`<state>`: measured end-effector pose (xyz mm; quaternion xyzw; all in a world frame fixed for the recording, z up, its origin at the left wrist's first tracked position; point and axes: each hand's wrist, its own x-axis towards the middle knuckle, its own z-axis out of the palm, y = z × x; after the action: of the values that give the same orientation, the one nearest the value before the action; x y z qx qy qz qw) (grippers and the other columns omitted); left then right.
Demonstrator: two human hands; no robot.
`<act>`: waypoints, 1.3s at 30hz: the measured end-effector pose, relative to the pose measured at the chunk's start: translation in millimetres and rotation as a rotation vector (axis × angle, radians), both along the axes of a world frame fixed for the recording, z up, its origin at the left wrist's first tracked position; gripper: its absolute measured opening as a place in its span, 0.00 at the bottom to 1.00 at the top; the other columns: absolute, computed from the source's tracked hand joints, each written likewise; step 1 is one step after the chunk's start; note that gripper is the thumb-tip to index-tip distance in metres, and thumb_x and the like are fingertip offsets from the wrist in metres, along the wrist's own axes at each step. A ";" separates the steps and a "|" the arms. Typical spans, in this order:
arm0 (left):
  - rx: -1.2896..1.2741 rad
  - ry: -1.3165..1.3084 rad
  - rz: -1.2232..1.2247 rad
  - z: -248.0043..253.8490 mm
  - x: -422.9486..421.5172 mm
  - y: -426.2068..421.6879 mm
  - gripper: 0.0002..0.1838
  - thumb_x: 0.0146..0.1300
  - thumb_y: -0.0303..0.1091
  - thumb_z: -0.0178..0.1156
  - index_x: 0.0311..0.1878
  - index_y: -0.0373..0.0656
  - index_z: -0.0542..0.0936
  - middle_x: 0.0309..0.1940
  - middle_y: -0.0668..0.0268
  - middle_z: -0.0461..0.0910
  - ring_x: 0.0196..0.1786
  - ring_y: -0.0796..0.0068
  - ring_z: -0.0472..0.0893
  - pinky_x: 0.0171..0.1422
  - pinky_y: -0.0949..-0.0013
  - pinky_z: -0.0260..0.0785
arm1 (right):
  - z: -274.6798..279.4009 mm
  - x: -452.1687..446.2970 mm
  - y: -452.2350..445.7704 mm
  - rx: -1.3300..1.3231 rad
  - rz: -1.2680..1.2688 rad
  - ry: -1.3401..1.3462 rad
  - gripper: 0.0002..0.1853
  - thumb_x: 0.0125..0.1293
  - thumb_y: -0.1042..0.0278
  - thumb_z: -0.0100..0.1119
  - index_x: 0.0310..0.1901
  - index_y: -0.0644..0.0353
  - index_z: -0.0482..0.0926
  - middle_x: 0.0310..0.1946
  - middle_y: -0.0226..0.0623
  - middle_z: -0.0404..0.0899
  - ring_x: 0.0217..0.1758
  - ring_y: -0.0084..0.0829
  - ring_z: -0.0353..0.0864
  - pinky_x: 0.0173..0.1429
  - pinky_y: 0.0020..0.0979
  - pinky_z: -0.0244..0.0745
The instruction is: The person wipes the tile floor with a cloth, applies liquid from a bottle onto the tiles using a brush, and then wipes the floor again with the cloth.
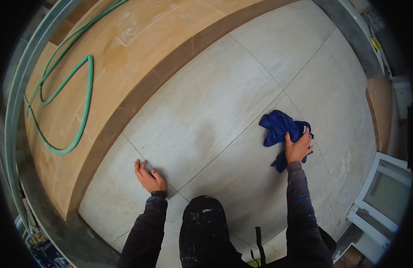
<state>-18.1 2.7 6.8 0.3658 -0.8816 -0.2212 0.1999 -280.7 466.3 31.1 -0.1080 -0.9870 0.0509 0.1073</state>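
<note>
A crumpled dark blue cloth (278,127) lies on the pale tiled floor (188,116), to the right of the middle of the head view. My right hand (298,147) presses down on it, with the fingers over its near side and part of the cloth bunched under the palm. Farther left, my left hand (149,176) rests on the tiles close to a joint line, fingers spread a little and nothing in them. My knee (204,219) in dark, paint-spotted trousers is between the two arms.
A raised tan tiled step (126,67) curves along the left and far side. On it lies a looped green hose (88,94). At the far left runs a grey metal rail (12,111). A white-framed panel (387,192) stands at the right edge.
</note>
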 end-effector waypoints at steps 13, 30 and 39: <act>-0.036 -0.103 -0.004 -8.1 10.2 -15.6 0.26 0.61 0.33 0.54 0.60 0.28 0.77 0.78 0.38 0.64 0.81 0.34 0.63 0.82 0.36 0.55 | -29.5 -332.3 -213.3 -0.041 0.386 0.171 0.33 0.68 0.44 0.60 0.73 0.44 0.77 0.67 0.36 0.79 0.70 0.47 0.77 0.71 0.55 0.69; 0.032 0.260 0.419 -3.8 7.5 -6.2 0.33 0.76 0.50 0.44 0.69 0.27 0.68 0.79 0.36 0.58 0.82 0.39 0.60 0.85 0.42 0.49 | -7.8 144.7 -529.8 -0.468 1.472 -0.195 0.25 0.63 0.62 0.68 0.64 0.45 0.85 0.57 0.32 0.79 0.66 0.39 0.73 0.73 0.55 0.61; -0.008 0.050 0.337 -11.1 13.8 -13.5 0.28 0.71 0.41 0.46 0.68 0.31 0.70 0.77 0.38 0.65 0.77 0.38 0.66 0.79 0.43 0.54 | 2.2 -170.1 -374.8 -0.227 1.026 0.077 0.36 0.56 0.60 0.76 0.68 0.45 0.78 0.61 0.34 0.77 0.67 0.42 0.74 0.71 0.54 0.65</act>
<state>-4.3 -10.9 -4.3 0.5022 -0.8034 -0.1898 0.2575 -450.8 91.5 33.3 0.3799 -0.8967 0.2076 0.0922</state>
